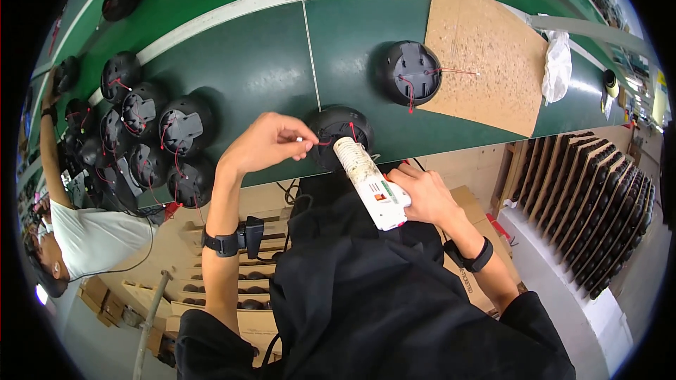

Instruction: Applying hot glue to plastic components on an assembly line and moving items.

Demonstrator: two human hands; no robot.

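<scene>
**Glue gun at the wired black dome**

Your right hand [422, 197] is clenched round the white glue gun [370, 181], whose nozzle points into the black dome unit [341, 130] at the near edge of the green desk [246, 70]. Your left hand [264, 144] pinches the thin red wire [325, 142] just beside that dome. To my eye, the step goes best if you hold the wire taut and low against the housing, bring the nozzle close, and keep your fingertips clear of the hot tip.

A second dome [410, 70] sits further back, its red leads trailing onto a bare brown cardboard sheet [486, 56]. A cluster of finished domes [151, 141] crowds the desk to your left, near another person's arm [51, 148]. The gun carries a small rectangular label with red and dark patches on its side. A white plastic bag [558, 63] lies crumpled past the cardboard. Dark ribbed trays [598, 204] stand stacked to your right, below the desk.
</scene>
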